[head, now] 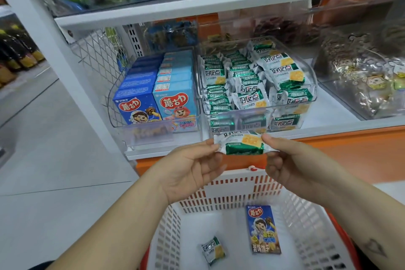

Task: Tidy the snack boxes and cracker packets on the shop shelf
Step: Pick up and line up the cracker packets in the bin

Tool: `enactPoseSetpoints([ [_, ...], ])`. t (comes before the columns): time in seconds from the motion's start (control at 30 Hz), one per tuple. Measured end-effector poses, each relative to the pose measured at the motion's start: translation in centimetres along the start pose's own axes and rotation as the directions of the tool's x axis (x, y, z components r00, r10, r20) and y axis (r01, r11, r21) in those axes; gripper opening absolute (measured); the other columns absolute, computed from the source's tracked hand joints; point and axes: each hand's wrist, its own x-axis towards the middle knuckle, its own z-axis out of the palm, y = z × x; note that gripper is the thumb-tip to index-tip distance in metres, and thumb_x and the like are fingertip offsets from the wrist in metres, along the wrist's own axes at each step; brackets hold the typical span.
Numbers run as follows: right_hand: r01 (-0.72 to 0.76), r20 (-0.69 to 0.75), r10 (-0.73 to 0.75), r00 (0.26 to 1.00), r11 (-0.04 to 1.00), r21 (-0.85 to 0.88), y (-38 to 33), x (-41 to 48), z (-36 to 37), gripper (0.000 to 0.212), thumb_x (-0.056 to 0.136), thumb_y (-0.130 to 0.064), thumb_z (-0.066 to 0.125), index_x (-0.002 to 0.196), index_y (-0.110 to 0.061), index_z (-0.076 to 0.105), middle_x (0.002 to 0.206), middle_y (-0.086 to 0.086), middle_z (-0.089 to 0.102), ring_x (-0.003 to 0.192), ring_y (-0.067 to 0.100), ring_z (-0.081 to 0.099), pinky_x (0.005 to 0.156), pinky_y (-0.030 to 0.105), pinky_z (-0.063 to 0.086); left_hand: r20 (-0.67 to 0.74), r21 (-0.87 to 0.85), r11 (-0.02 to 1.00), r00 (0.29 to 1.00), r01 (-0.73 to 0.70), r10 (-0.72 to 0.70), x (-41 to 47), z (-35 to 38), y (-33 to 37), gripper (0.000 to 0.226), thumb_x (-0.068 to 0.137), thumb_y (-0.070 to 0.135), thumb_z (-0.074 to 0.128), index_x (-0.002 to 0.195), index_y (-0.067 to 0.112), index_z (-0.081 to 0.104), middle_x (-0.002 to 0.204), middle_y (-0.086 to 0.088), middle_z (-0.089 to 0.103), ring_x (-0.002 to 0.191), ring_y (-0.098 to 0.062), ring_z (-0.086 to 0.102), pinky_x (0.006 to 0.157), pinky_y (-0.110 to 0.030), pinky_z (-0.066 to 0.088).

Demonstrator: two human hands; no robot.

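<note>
One white metal shop shelf (335, 107) carries most of it, w/ an orange strip under its front edge. Below and in front stands a white slotted plastic basket (219, 195) w/ an orange rim.

At the shelf's front edge sit 2 clear plastic bins, side by side. The left bin (153, 136) has dark-blue and light-blue cardboard snack boxes (153, 103) upright in 2 neat rows. The right bin (236, 116) is heaped w/ green-and-white foil cracker packets (247, 92), some on edge, some flat, not squared up.

On the basket floor a loose dark-blue snack box (263, 229) lies flat, right of centre. A smaller loose cracker packet (213, 250) lies left of it, nearer the person.

The held packet (243, 144), same green-and-white kind, is level, just in front of the right bin's front wall and above the basket's far rim. The left hand (192, 169) pinches its left crimped end btwn thumb and fingers; the right hand (291, 160) pinches the right end the same way. Both hands are gripping, neither free.

Handling, prob.: the packet is light, its film slick and crinkly, the crackers inside brittle. Best taken by the crimped ends or flat faces, no squeeze on the middle. The boxes look stiff and light; best taken by the long sides.
</note>
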Motion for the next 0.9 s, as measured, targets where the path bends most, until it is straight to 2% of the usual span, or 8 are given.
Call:
enactPoseSetpoints([
  [0.3, 0.020, -0.012, -0.020, 1.000, 1.000, 0.001, -0.1, 0.1, -0.1, 0.014, 0.077, -0.019, 0.066, 0.074, -0.011, 0.056, 0.050, -0.001, 0.048, 0.041, 0.005, 0.041, 0.045, 0.016, 0.045, -0.078, 0.131, 0.984, 0.988, -0.123, 0.134, 0.6, -0.2, -0.2, 0.023, 0.087, 0.000, 0.059, 0.106, 0.012, 0.060, 0.083, -0.010, 0.070, 0.064, -0.016, 0.067, 0.076, -0.033, 0.058],
  [0.4, 0.219, -0.006, -0.234, 0.972, 0.918, -0.331, -0.3, -0.2, -0.3, 0.017, 0.076, -0.029, 0.068, 0.070, -0.015, 0.060, 0.058, 0.003, 0.049, 0.049, 0.008, 0.043, 0.058, 0.021, 0.044, -0.064, 0.518, 0.811, 0.933, -0.272, 0.354, 0.9, -0.7, -0.2, 0.028, 0.086, 0.013, 0.065, 0.109, 0.028, 0.058, 0.094, -0.002, 0.074, 0.085, -0.016, 0.070, 0.084, -0.034, 0.055],
  [0.47, 0.383, 0.044, -0.452, 0.891, 0.696, -0.607, -0.6, -0.5, -0.4, 0.012, 0.080, -0.027, 0.068, 0.073, -0.019, 0.063, 0.049, -0.002, 0.052, 0.045, 0.007, 0.045, 0.052, 0.015, 0.040, -0.050, 0.642, 0.695, 0.886, -0.325, 0.460, 0.9, -0.8, -0.4, 0.024, 0.087, 0.017, 0.065, 0.106, 0.031, 0.059, 0.085, 0.008, 0.073, 0.076, -0.006, 0.067, 0.081, -0.027, 0.050],
  [0.53, 0.467, 0.117, -0.535, 0.836, 0.584, -0.664, -0.8, -0.8, -0.3, 0.006, 0.083, -0.021, 0.068, 0.077, -0.024, 0.065, 0.047, 0.000, 0.059, 0.044, 0.010, 0.051, 0.050, 0.017, 0.042, -0.068, 0.575, 0.750, 0.895, -0.326, 0.441, 0.8, -0.7, -0.5, 0.017, 0.092, 0.014, 0.058, 0.106, 0.022, 0.065, 0.083, 0.006, 0.072, 0.065, -0.004, 0.064, 0.072, -0.026, 0.052],
  [0.6, 0.504, 0.170, -0.536, 0.827, 0.574, -0.646, -0.8, -1.0, -0.1, 0.009, 0.083, -0.015, 0.068, 0.080, -0.024, 0.068, 0.061, 0.002, 0.070, 0.058, 0.017, 0.066, 0.066, 0.033, 0.055, -0.060, 0.354, 0.896, 0.950, -0.268, 0.307, 0.5, -0.1, -0.5, 0.021, 0.097, 0.016, 0.049, 0.103, 0.015, 0.069, 0.093, -0.003, 0.073, 0.068, -0.013, 0.069, 0.065, -0.028, 0.057],
  [0.67, 0.532, 0.216, -0.539, 0.815, 0.546, -0.647, -0.6, -0.9, -0.2, 0.013, 0.083, -0.013, 0.067, 0.082, -0.025, 0.069, 0.074, -0.002, 0.074, 0.074, 0.021, 0.071, 0.079, 0.042, 0.056, -0.020, 0.217, 0.948, 0.970, -0.231, 0.241, 0.3, 0.3, -0.6, 0.025, 0.096, 0.025, 0.049, 0.102, 0.012, 0.069, 0.099, -0.006, 0.073, 0.074, -0.021, 0.072, 0.063, -0.032, 0.059],
  [0.8, 0.610, 0.279, -0.585, 0.762, 0.502, -0.613, -0.4, -0.9, -0.1, 0.007, 0.076, -0.028, 0.066, 0.077, -0.024, 0.072, 0.091, -0.015, 0.070, 0.081, 0.004, 0.067, 0.073, 0.019, 0.055, -0.010, 0.260, 0.899, 0.929, -0.354, 0.369, 0.8, 0.4, -1.2, 0.028, 0.085, 0.008, 0.059, 0.112, 0.014, 0.060, 0.097, -0.007, 0.071, 0.079, -0.017, 0.070, 0.072, -0.029, 0.059],
  [0.9, 0.624, 0.266, -0.614, 0.743, 0.493, -0.606, -0.2, -0.8, 0.1, 0.010, 0.071, -0.030, 0.067, 0.073, -0.021, 0.072, 0.086, -0.013, 0.069, 0.078, 0.005, 0.066, 0.066, 0.014, 0.052, 0.019, 0.272, 0.875, 0.911, -0.401, 0.412, 1.0, 0.5, -1.4, 0.027, 0.082, 0.007, 0.062, 0.108, 0.016, 0.060, 0.096, -0.009, 0.070, 0.083, -0.017, 0.070, 0.076, -0.028, 0.058],
])
